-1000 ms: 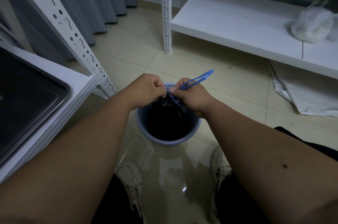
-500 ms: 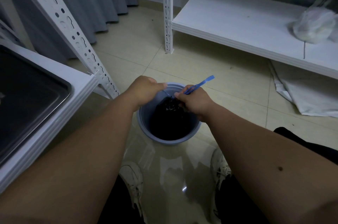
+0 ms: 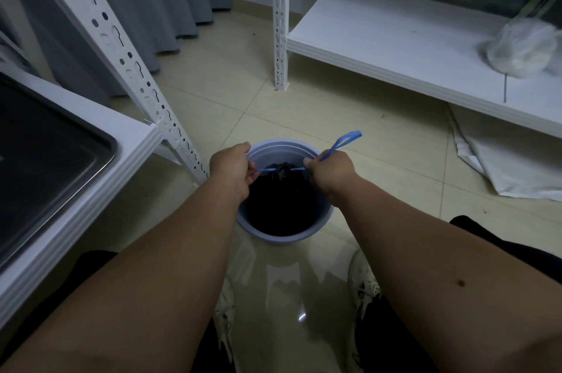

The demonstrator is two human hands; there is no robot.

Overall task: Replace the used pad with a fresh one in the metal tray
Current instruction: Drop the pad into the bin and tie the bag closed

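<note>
A blue-grey bin (image 3: pixel 284 236) stands on the floor between my feet, lined with a black bag (image 3: pixel 284 199) gathered at its top. My left hand (image 3: pixel 232 170) and my right hand (image 3: pixel 330 173) each grip one end of the bag's blue drawstring (image 3: pixel 346 141), stretched taut between them over the knot. A loop of the drawstring sticks up beyond my right hand. The dark metal tray (image 3: pixel 45 165) sits on the white shelf at the left, partly out of frame; I see no pad in its visible part.
White perforated shelf posts (image 3: pixel 127 68) stand left of the bin and at the back (image 3: pixel 279 22). A low white shelf (image 3: pixel 410 47) at the right carries a clear plastic bag (image 3: pixel 523 50). A white sheet (image 3: pixel 498 159) lies on the tiled floor beneath it.
My hands were together at the bag's neck; they have pulled apart sideways, drawing the blue drawstring tight across the gathered bag.
</note>
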